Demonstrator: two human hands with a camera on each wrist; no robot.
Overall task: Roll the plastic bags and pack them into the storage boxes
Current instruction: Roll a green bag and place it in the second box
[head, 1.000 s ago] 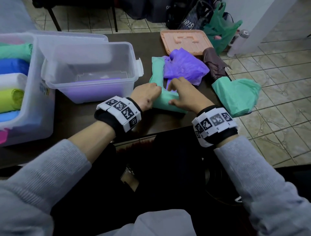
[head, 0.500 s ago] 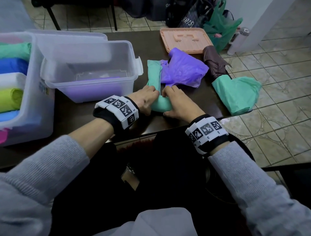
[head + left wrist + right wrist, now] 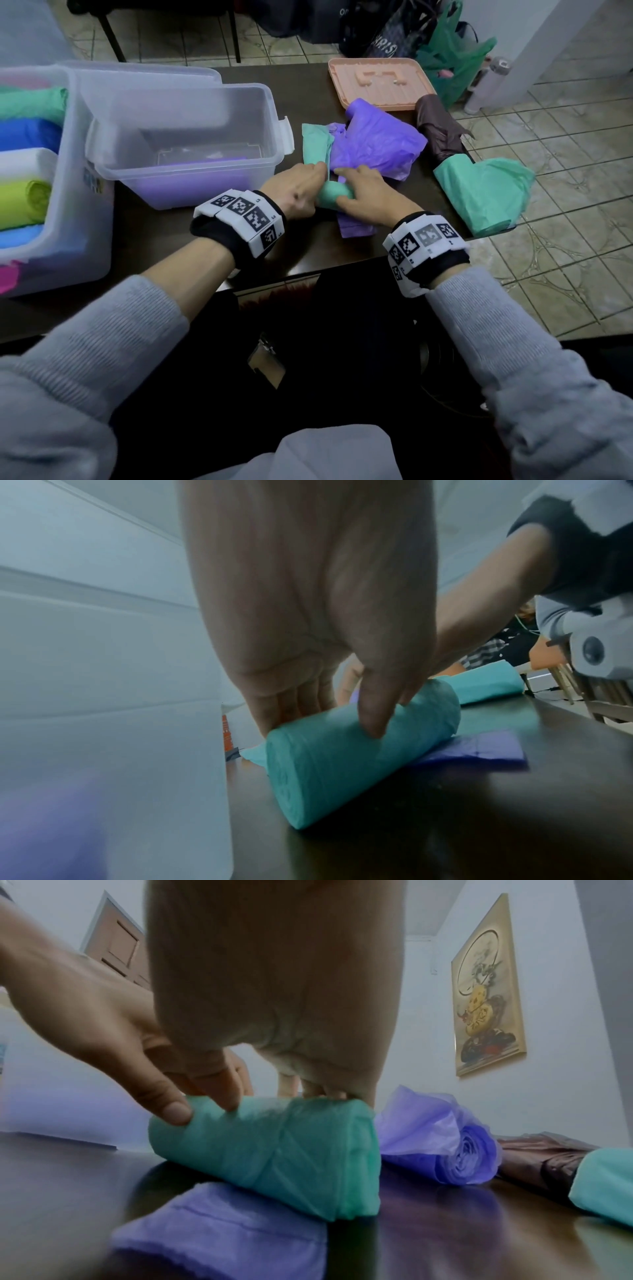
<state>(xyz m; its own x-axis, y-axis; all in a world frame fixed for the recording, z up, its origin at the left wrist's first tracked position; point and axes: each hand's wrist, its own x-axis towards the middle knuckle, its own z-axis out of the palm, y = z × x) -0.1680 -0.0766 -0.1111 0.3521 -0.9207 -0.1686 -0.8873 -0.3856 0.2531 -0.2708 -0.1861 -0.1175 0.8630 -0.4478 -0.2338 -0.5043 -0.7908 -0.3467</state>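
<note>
A green plastic bag lies on the dark table, its near end wound into a thick roll [image 3: 334, 198] and its flat tail [image 3: 315, 144] running away from me. My left hand [image 3: 301, 192] grips the roll's left end, thumb on the near side [image 3: 373, 718] and fingers behind. On the right end my right hand [image 3: 359, 192] curls over the top of the roll [image 3: 274, 1156]. A loose purple bag [image 3: 376, 144] lies over the tail, with a flat purple piece [image 3: 356, 226] under the roll.
A clear storage box [image 3: 274, 113] holding a purple roll stands just left of my hands. A bigger box [image 3: 73, 192] at far left holds several coloured rolls. A brown bag [image 3: 442, 133], another green bag [image 3: 486, 192] overhanging the table's right edge, and a pink lid [image 3: 380, 85] lie to the right.
Both hands have rolled the green bag away from me, so the roll is thicker and the flat tail shorter. A flat purple piece now shows beneath the roll.
</note>
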